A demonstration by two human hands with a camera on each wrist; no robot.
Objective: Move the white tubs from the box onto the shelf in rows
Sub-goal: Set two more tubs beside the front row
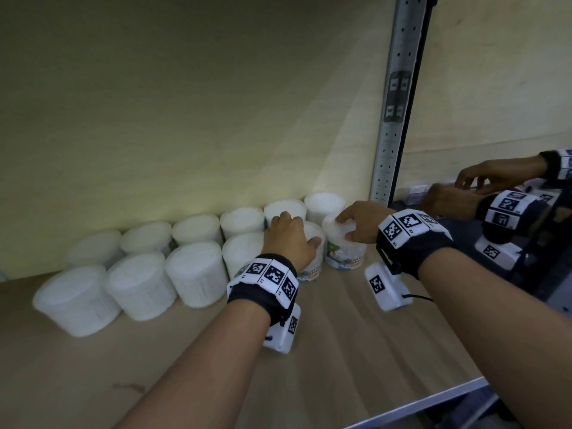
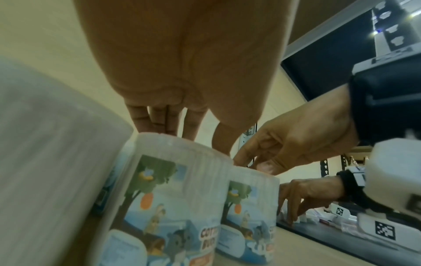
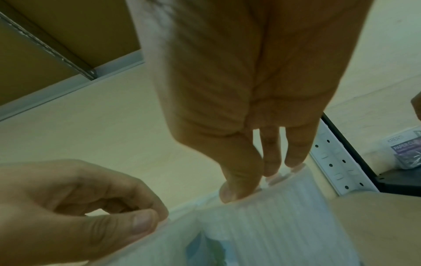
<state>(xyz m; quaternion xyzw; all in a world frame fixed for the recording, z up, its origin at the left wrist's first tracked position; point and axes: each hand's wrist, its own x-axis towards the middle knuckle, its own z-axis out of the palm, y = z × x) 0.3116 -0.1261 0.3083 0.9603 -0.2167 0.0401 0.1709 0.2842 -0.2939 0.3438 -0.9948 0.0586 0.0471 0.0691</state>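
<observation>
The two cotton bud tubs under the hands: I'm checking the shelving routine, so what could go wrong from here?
1. The left hand and right hand grip neighbouring cotton bud tubs by the lids; fingers may collide on release.
2. The front row stands tight; a nudge could shove tubs out of line.

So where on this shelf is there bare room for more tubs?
Bare shelf board runs in front of the front row of tubs, out to the shelf edge. Crowded: along the back wall, two rows deep up to the upright post.
</observation>
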